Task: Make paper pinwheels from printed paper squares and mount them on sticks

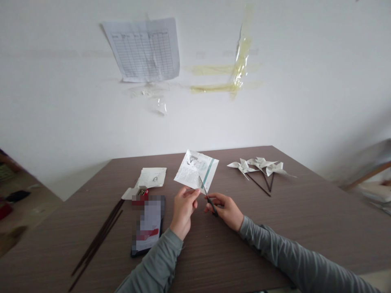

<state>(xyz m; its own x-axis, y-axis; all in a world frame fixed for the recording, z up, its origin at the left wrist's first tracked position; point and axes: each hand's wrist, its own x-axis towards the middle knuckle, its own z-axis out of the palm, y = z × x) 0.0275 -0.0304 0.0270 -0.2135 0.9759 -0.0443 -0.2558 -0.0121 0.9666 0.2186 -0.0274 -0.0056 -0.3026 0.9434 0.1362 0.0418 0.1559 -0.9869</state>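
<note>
Paper square being pinched by left hand, scissors being gripped by right hand; cut prob. being skewed if paper flexes.

Looks like a plain office or workroom used for paper crafts: brown wood-grain laminate table against a bare white wall. At 11 o'clock a printed grid chart sheet is stuck up; at 1 o'clock, yellowed tape strips. Finished white paper pinwheels on dark sticks lie at 1 o'clock on the table.
</note>
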